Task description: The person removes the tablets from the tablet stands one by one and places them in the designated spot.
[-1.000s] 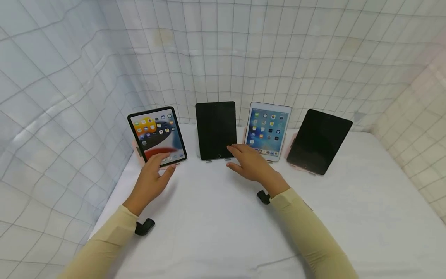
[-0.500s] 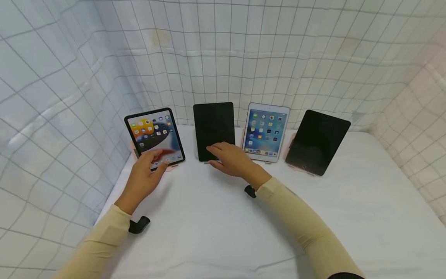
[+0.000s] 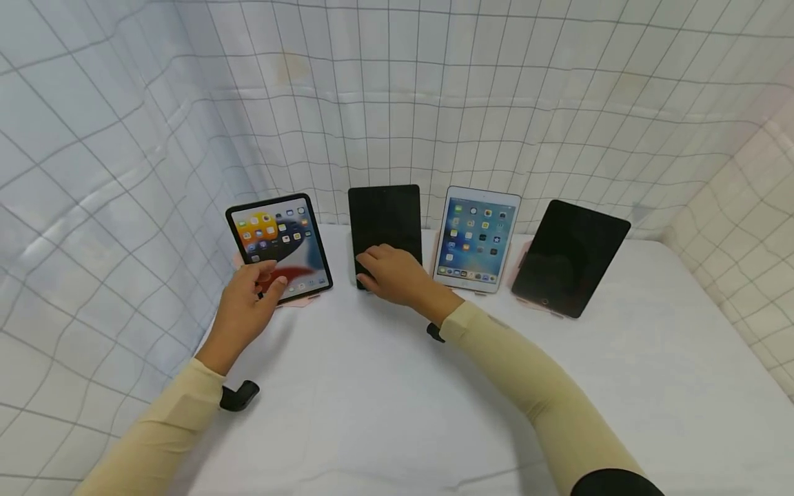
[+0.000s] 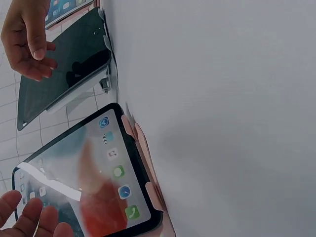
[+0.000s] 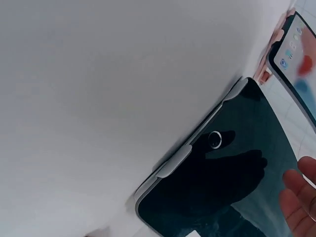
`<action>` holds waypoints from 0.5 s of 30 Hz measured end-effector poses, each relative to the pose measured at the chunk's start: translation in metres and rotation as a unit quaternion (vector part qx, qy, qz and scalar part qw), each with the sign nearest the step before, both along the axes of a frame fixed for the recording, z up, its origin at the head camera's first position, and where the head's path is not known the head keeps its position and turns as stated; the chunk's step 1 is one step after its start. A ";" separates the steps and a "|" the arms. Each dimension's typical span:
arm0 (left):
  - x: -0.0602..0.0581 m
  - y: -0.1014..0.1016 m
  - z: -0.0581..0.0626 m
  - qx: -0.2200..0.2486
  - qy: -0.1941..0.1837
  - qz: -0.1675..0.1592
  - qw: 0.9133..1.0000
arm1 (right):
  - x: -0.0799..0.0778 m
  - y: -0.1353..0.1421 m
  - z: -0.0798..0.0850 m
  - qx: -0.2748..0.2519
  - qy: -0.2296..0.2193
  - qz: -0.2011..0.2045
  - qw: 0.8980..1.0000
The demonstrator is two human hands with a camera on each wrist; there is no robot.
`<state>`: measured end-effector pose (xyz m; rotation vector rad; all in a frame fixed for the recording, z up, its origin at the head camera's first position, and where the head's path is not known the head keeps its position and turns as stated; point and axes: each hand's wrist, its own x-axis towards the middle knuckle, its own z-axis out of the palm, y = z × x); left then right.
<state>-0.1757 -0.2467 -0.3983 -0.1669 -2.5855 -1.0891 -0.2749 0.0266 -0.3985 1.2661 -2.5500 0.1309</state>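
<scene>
My left hand [image 3: 243, 303] hovers before the lower part of the lit tablet [image 3: 293, 244], thumb and fingertips a little apart with nothing between them; whether any fingertip meets the glass, I can't tell for certain. My right hand [image 3: 400, 277] is loosely bent and holds nothing; the dark tablet [image 3: 387, 217] stands just behind those fingers, and in both wrist views they look clear of its glass. To do this well, I judge, I'd want any touch to be light and square to the glass, since both tablets lean back and a hard shove could shift them. I'd also mind the pink clips [image 4: 154, 196] below my left fingers and the grey clips [image 5: 175, 162] below my right ones. The home button [image 5: 215, 139] sits nearer those grey clips than my right fingertips do. To the right of my right fingers stand the white-framed tablet [image 3: 476, 238] and, well apart from them, the far black tablet [image 3: 571, 258], its screen blank. I can read no brand, label or word anywhere. Beyond my left fingers, toward the tablet's lower edge, I make out a green handset icon [image 4: 132, 212] and a compass icon [image 4: 124, 191].
</scene>
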 end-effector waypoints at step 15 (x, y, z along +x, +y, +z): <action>-0.005 -0.021 0.011 0.056 -0.042 0.098 0.993 | -0.004 -0.039 0.006 -0.060 -0.048 -0.008 0.997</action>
